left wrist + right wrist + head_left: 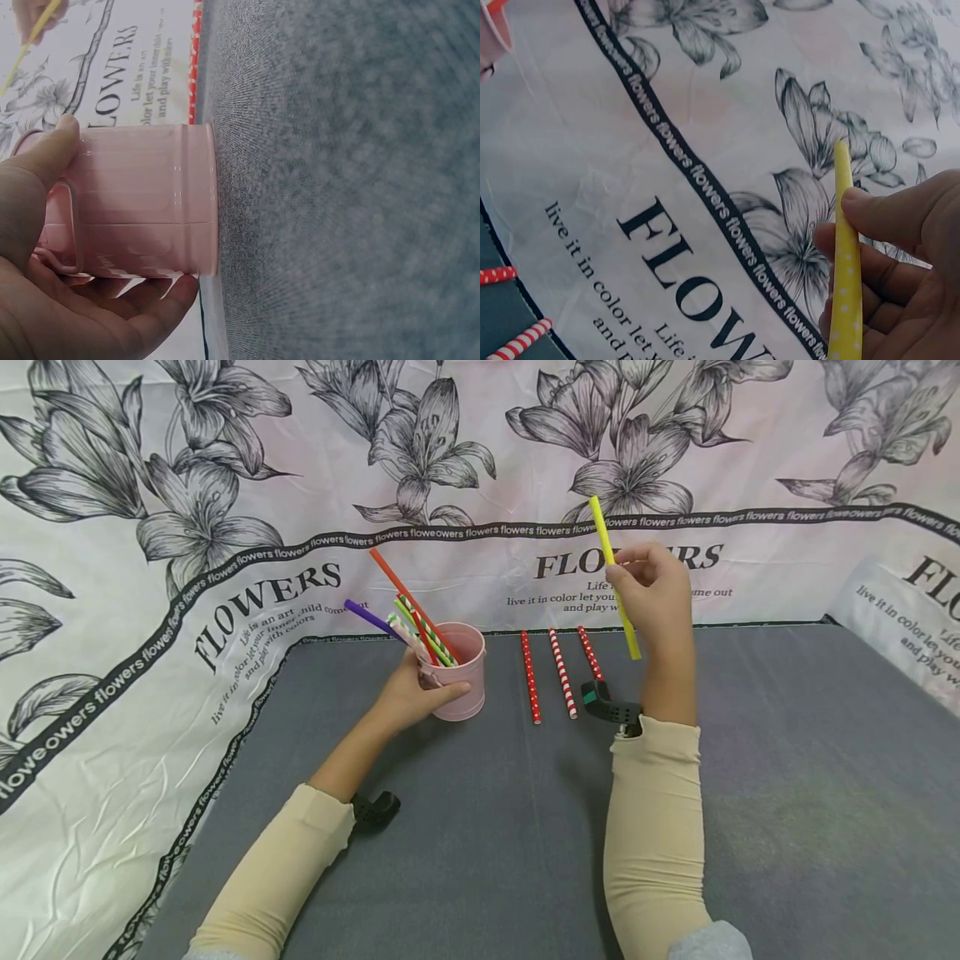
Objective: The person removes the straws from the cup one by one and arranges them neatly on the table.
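so the yellow straw [846,277] is up in the right hand [654,585], pinched between thumb and fingertips near its middle, ends poking out above and below them. i'd guess it weighs next to nothing, fairly stiff lengthwise but easy to crush, maybe a bit slick, so a light mid-length pinch like this seems right. it's near upright, top leaning left of the fingers. that forearm is raised too, wrist above the table [480,860].

left hand [416,689] is wrapped round the pink cup [468,681], thumb on one side, fingers on the other, arm reaching forward. cup looks light and rigid, can't tell if its base touches down. colored straws [408,599] stick up above those fingers. three red-and-white straws [530,681] lie below and left of the right fingertips.
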Tool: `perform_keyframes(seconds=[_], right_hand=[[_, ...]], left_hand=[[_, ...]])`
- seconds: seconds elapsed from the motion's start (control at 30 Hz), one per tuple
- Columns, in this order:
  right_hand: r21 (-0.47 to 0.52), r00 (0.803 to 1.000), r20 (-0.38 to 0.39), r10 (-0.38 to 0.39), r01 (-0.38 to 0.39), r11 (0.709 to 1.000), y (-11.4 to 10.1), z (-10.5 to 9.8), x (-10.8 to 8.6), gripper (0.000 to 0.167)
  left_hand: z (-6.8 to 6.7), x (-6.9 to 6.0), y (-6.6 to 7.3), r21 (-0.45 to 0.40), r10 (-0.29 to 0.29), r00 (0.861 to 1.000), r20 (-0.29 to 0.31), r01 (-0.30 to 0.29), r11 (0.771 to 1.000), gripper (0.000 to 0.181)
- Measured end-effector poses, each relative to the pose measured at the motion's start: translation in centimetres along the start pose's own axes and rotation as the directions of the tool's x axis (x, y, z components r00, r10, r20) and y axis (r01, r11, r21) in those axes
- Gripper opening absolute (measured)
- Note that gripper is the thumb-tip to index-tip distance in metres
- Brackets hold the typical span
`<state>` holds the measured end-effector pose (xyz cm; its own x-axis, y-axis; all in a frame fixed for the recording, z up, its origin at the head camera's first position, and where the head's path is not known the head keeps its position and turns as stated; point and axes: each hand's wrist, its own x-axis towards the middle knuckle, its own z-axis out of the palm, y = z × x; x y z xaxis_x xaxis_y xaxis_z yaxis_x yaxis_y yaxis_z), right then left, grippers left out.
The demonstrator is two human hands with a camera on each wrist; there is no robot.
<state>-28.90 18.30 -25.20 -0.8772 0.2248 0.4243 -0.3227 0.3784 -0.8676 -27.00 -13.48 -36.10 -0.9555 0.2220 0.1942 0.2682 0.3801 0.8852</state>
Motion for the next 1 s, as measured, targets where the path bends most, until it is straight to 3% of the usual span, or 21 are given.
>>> perform_keyframes(seconds=[0.23,0.67,1.0], right_hand=[[-0.045,0.994,-0.024,0.105,-0.106,0.993,1.3,-0.7,0.2,0.02],[-0.151,0.969,-0.11,0.222,-0.237,0.96,3.9,-1.7,0.7,0.035],[-0.364,0.943,-0.072,0.324,-0.327,0.872,6.5,-1.1,1.0,0.039]], left_hand=[[0.0,0.0,0.0,0.018,-0.026,1.0,-0.005,0.026,0.999,0.086],[0.0,0.1,-0.1,0.013,-0.023,1.0,-0.003,0.023,1.0,0.088],[0.0,0.1,-0.1,0.025,-0.028,1.0,-0.003,0.028,0.999,0.088]])
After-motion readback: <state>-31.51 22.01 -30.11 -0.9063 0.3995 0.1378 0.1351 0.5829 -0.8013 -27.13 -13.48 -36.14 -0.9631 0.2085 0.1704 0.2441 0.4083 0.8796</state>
